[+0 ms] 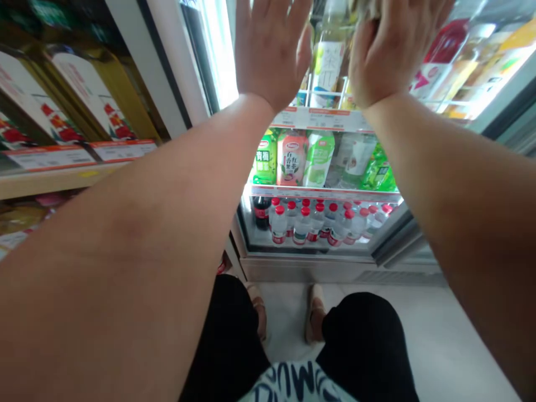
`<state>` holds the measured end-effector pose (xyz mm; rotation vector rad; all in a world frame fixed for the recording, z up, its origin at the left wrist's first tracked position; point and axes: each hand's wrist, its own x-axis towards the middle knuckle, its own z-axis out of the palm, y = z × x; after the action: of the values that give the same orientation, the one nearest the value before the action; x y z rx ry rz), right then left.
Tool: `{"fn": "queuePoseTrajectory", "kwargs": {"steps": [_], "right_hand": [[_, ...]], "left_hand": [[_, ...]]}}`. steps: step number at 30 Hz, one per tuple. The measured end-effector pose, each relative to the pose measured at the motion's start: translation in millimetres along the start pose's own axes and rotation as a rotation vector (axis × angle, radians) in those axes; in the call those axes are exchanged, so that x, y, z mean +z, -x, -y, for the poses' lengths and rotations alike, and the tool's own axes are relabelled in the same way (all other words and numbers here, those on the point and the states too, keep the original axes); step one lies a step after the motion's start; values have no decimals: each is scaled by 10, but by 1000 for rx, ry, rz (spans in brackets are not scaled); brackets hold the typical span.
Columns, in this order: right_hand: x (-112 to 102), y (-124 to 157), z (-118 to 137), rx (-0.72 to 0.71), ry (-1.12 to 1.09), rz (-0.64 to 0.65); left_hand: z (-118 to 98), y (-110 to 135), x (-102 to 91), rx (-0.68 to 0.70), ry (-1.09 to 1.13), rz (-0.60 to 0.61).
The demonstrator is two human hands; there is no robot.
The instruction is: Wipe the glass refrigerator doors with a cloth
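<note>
Both forearms reach forward and up from the bottom corners of the view, with the left arm [125, 234] and right arm [460, 190] angled in towards each other. The hands are raised side by side and well apart from each other. The left hand [272, 50] and right hand [396, 53] are open, with their backs towards the camera and their fingers spread. The fingertips run off the top edge, so it is impossible to tell whether they touch anything. Between the hands stands a tea bottle [329, 58] on the upper shelf of a glass-fronted drinks fridge [322, 268], with a pale package [366, 6] just above the right hand.

Below a price strip [322, 119], cartons and bottles of green and pink drinks [292, 158] fill the next shelf. Under them, red-capped water bottles [301, 223] stand beside a bottle of cola [262, 212]. To the left, gold boxes with red flower labels [84, 95] line a wooden shelf [54, 182]. Lower down, the person's black shorts [364, 346] and patterned top [297, 385] show, and sandals [314, 315] rest on the pale floor [439, 346]
</note>
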<state>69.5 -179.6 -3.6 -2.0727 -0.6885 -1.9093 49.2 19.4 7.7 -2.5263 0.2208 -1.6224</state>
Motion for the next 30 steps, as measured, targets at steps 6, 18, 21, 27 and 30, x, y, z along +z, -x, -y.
{"fn": "queuePoseTrajectory", "kwargs": {"steps": [6,18,21,27,30], "right_hand": [[-42,35,1,-176,10,88],[-19,86,25,-206,-106,42],[-11,106,-12,-212,-99,30],[90,104,-77,-155,-65,-88],[57,122,-45,-309,-73,-29]], "left_hand": [[-91,29,-120,-79,-8,113],[-175,54,-255,-151,-147,205],[-192,44,-258,-184,-122,243],[-195,41,-236,-148,-7,168],[-178,49,-218,-150,15,131]]}}
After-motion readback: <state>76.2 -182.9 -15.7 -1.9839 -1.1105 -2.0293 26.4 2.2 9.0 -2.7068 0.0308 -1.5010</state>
